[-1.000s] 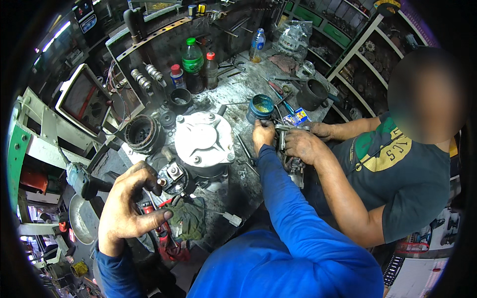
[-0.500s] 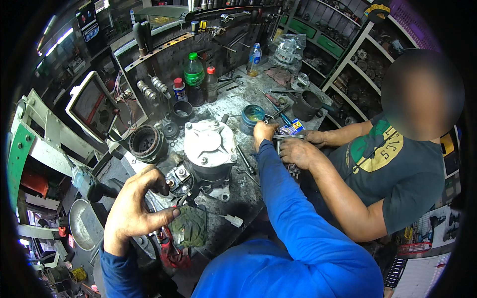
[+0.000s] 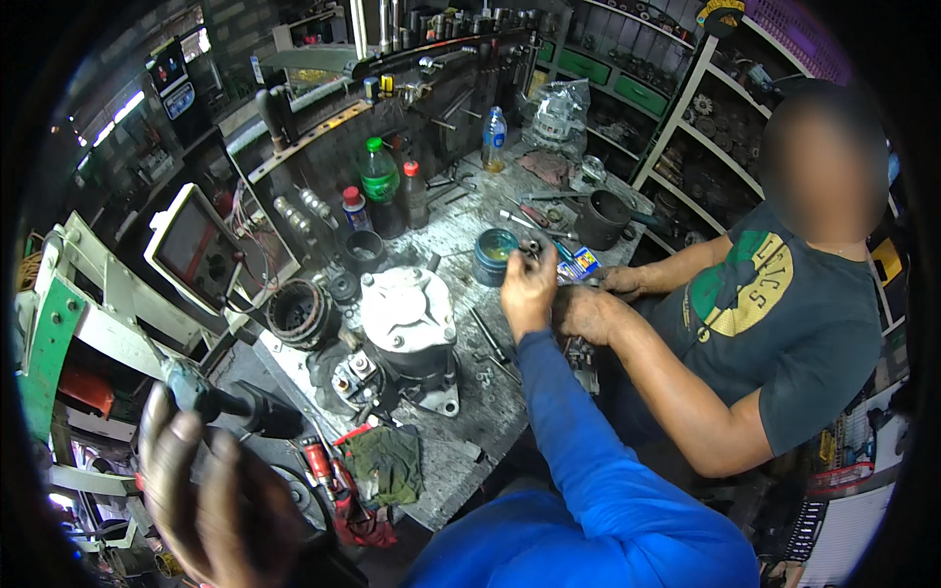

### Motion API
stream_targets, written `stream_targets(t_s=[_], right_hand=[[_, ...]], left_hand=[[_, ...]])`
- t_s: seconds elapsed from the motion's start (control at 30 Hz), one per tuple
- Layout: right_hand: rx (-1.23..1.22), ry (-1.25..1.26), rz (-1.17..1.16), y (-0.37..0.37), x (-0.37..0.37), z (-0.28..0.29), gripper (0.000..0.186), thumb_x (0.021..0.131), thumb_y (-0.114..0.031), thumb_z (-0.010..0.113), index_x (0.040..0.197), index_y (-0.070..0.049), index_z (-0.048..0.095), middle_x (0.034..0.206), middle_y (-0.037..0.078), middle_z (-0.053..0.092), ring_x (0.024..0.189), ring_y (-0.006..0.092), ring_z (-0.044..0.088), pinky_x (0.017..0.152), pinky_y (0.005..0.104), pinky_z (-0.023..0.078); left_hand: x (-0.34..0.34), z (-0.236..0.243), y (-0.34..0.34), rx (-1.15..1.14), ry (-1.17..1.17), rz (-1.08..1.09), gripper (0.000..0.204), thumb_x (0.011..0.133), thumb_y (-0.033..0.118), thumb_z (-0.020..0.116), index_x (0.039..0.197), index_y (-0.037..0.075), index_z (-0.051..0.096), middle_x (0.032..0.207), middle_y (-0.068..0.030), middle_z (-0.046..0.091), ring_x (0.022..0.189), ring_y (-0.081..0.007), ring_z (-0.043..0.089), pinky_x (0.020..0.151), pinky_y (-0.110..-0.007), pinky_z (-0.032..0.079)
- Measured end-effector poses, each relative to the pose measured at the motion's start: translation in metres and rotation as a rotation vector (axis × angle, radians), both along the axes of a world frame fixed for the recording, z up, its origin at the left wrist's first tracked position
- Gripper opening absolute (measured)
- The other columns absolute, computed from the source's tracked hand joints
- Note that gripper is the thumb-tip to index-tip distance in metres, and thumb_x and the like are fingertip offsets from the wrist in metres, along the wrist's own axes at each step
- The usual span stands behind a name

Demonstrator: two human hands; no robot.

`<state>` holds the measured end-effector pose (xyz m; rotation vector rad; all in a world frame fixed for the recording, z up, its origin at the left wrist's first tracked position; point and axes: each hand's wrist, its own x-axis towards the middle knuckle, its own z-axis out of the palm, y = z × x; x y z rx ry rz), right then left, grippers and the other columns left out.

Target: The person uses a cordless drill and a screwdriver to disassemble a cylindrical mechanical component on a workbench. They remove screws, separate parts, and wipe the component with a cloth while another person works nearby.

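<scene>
- Small dark metal part (image 3: pixel 530 247) sits pinched in the fingertips of the person's right hand (image 3: pixel 527 292), raised over the workbench (image 3: pixel 461 446) just beside the blue round tin (image 3: pixel 494 256)
- right hand fingers are together, clamped on the part; blue sleeve (image 3: pixel 578 431) runs back from it to the lower edge
- left hand (image 3: pixel 211 495) is low at the left, palm toward the camera, fingers spread apart and slightly curled, holding nothing; it is blurred
- nearest the left hand: a black handle (image 3: pixel 250 410) with a teal end, just above the fingertips; cannot tell if they touch
- grey alternator housing (image 3: pixel 407 323) stands upright mid-bench, with a smaller metal assembly (image 3: pixel 355 374) touching its left base
- dark stator ring (image 3: pixel 297 314) lies left of the housing
- green rag (image 3: pixel 384 463) lies at the near bench edge, red-handled tool (image 3: pixel 319 461) just beside it
- green-capped bottle (image 3: pixel 378 186) and two red-capped bottles stand at the back of the bench; a clear water bottle (image 3: pixel 495 139) is farther back
- black pot (image 3: pixel 602 218) stands at the right rear of the bench
- co-worker in a dark grey shirt (image 3: pixel 794 323) sits at the right, both hands at the bench edge; the nearer co-worker's hand (image 3: pixel 588 314) is just beside the person's right hand, on a grimy metal piece
- white-framed tester (image 3: pixel 196 253) leans at the left of the bench
</scene>
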<state>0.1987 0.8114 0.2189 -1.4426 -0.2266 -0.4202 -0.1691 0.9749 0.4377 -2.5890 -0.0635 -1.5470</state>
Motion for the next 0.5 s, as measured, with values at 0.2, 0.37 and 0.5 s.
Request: stream_targets(t_s=[0.2,0.37,0.5], right_hand=[[-0.206,-0.182,-0.046,-0.029,-0.065,0.056,0.026,0.106,-0.015,0.067,0.127,0.001,0.065,0.108,0.012,0.074,0.093,0.021,0.069,0.084,0.0361,0.055],[-0.196,-0.217,0.053,-0.055,-0.106,0.081,0.026,0.106,-0.014,0.069,0.125,0.004,0.065,0.105,0.014,0.076,0.099,0.0225,0.073,0.09,0.0361,0.057],[-0.094,-0.284,0.164,-0.086,-0.141,0.102,0.022,0.105,-0.011,0.07,0.121,0.004,0.065,0.106,0.015,0.075,0.098,0.0226,0.073,0.09,0.0356,0.057]], left_hand=[[0.053,0.023,-0.015,0.027,0.114,0.042,0.031,0.088,-0.011,0.074,0.119,-0.005,0.072,0.122,-0.0245,0.072,0.118,-0.0456,0.071,0.098,-0.051,0.06],[0.047,0.009,-0.01,-0.132,0.042,-0.17,0.034,0.082,-0.012,0.076,0.115,-0.004,0.074,0.117,-0.0239,0.073,0.112,-0.0407,0.073,0.1,-0.045,0.059],[0.013,-0.009,-0.037,-0.382,0.272,-0.31,0.035,0.075,-0.001,0.082,0.109,0.0,0.075,0.11,-0.0195,0.074,0.094,-0.0341,0.076,0.08,-0.04,0.062]])
